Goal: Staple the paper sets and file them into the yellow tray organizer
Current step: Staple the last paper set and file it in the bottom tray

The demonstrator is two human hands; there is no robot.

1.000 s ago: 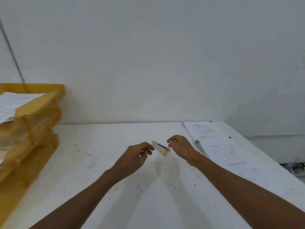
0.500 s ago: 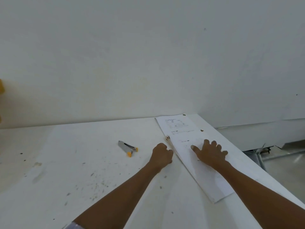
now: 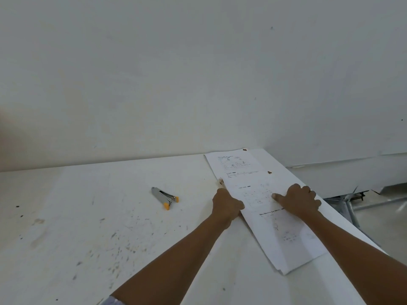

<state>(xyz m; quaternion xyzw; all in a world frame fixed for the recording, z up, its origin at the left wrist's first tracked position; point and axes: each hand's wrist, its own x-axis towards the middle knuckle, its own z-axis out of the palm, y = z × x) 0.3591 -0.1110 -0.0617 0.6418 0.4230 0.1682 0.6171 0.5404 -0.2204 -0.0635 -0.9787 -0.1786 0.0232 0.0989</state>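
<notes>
Head view: white table [image 3: 110, 216], scuffed and speckled, fills the lower half against a bare wall. Landmark is the paper stack [image 3: 271, 216], a long run of printed sheets lying flat along the table's right side, far end at the wall, near end toward the person. Right hand [image 3: 299, 201] lies palm-down on the stack's middle, fingers spread, pressing, gripping nothing. Left hand [image 3: 226, 205] is curled at the stack's left edge, touching it; can't tell if fingers are under a sheet or just pinching the edge. Stapler [image 3: 165, 197], small, metal with orange tips, lies on the table well left of the stack, untouched. Yellow tray organizer not in view. Likely step: picking off a paper set. Risks: the left hand lifts too many or too few sheets; pressing right hand drags the stack toward the table's right edge, just beside it; sheets fan out misaligned before stapling.
</notes>
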